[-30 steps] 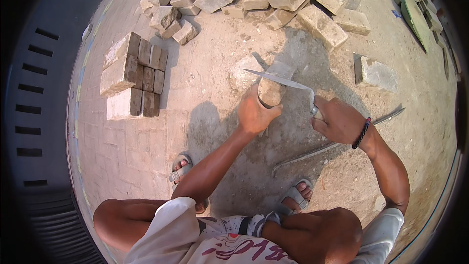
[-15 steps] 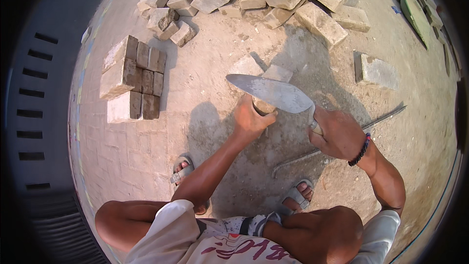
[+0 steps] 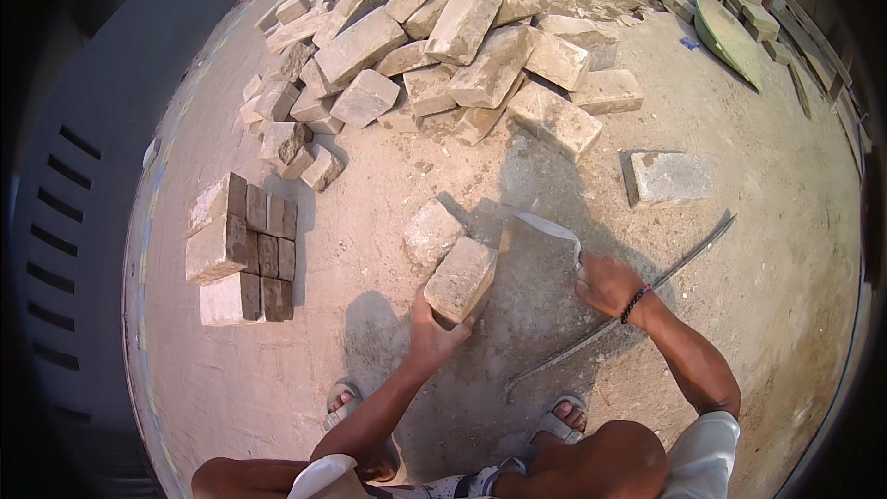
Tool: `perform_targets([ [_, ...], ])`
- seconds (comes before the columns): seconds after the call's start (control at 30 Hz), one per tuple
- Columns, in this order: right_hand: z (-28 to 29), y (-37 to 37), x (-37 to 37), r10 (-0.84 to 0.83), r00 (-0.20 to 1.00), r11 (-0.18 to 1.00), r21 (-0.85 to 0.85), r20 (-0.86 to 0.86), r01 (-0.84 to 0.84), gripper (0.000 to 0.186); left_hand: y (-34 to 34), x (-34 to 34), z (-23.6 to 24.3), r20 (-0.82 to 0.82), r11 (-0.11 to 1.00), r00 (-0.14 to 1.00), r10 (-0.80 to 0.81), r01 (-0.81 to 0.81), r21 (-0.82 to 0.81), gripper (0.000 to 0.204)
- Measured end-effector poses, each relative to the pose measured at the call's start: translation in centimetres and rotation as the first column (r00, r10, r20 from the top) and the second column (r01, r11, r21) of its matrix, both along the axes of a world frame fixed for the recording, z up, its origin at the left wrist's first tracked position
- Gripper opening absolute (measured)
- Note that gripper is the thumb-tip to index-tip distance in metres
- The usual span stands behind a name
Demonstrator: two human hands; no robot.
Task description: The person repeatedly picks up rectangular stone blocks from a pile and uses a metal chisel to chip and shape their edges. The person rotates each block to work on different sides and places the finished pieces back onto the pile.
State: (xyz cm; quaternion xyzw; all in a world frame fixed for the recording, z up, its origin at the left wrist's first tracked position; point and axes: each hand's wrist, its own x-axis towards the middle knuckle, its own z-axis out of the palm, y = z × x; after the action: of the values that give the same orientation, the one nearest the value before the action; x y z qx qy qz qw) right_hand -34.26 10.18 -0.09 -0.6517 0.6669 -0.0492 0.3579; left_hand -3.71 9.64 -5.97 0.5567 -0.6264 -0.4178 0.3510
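My left hand grips a dusty paving brick from its near end, fingers wrapped under and around it. Just beyond it another light block lies on the ground, partly covered by the held one. To the right, my right hand is closed around the handle of a trowel. The trowel's blade is seen nearly edge-on and points left, apart from the held brick. Most of the handle is hidden by my fingers.
A large heap of loose bricks lies ahead. At the left stands a small neat stack of bricks. A single brick sits at the right, near a thin metal bar. Beyond is a green curved panel; a grey slotted gate edges the left.
The trowel has swung away from above the brick to the right, its blade turning edge-on. The held brick is now in plain view, and the head view has tilted upward.
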Motion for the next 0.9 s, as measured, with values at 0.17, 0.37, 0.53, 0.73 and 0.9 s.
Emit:
perform_targets([
  [0.17,-2.4,2.1,2.4,-0.068,0.825,0.978,0.202,0.561,-0.056,0.043,-0.1,3.3,1.4,0.041,0.924,0.99,-0.136,0.142,-0.354,0.065],
  [0.37,-6.7,1.3,2.9,-0.029,0.864,0.824,0.501,0.503,-0.264,0.038,-1.0,1.9,6.6,0.335,0.914,0.878,-0.342,0.394,-0.1,0.055],
  [0.53,-6.3,2.6,4.2,-0.155,0.732,0.873,0.438,0.663,-0.212,0.034,-2.3,2.8,7.5,0.335,0.892,0.829,-0.447,0.439,0.104,0.066],
  [0.73,-11.4,3.7,2.3,-0.16,0.863,0.781,0.597,0.479,-0.186,0.033,-5.5,1.9,4.8,0.019,0.783,0.802,-0.597,0.577,0.232,0.059],
  [0.9,-10.5,6.0,4.1,-0.03,0.886,0.97,0.226,0.463,-0.086,0.041,-5.5,2.8,3.7,-0.245,0.82,0.857,-0.454,0.509,0.261,0.053],
])
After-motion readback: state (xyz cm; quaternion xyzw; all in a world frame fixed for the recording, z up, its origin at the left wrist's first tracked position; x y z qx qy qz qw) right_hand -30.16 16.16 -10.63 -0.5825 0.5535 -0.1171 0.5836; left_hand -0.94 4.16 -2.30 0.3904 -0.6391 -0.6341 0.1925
